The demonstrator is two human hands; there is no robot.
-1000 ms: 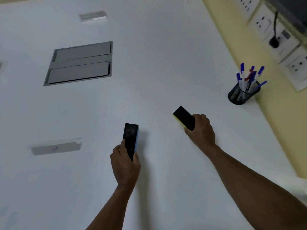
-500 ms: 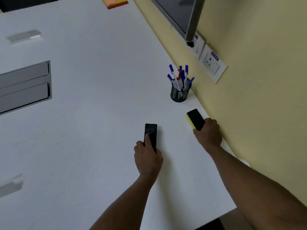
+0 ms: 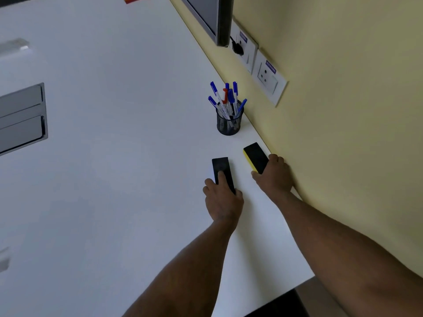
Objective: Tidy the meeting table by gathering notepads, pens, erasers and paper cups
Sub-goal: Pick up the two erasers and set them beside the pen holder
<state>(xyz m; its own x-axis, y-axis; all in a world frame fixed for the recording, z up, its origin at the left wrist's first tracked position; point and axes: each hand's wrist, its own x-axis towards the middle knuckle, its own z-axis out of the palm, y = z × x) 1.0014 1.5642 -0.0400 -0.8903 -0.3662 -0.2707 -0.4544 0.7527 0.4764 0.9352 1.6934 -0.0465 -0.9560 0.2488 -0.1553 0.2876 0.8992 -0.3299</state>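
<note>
Across the broad white meeting table, near its right edge along the yellow wall, both hands work close together; largest nearby is the black wire-mesh pen cup full of blue-capped pens, standing just beyond the erasers; the right hand has its fingers wrapped round the near end of a black-faced board eraser with a yellow foam body, pressed close to the wall; the left hand grips a smaller flat black eraser, index finger laid along its top; the risks, as I judge them: pushing either eraser forward could knock the light cup over and scatter pens; the right-hand eraser could slip into the gap at the wall
</note>
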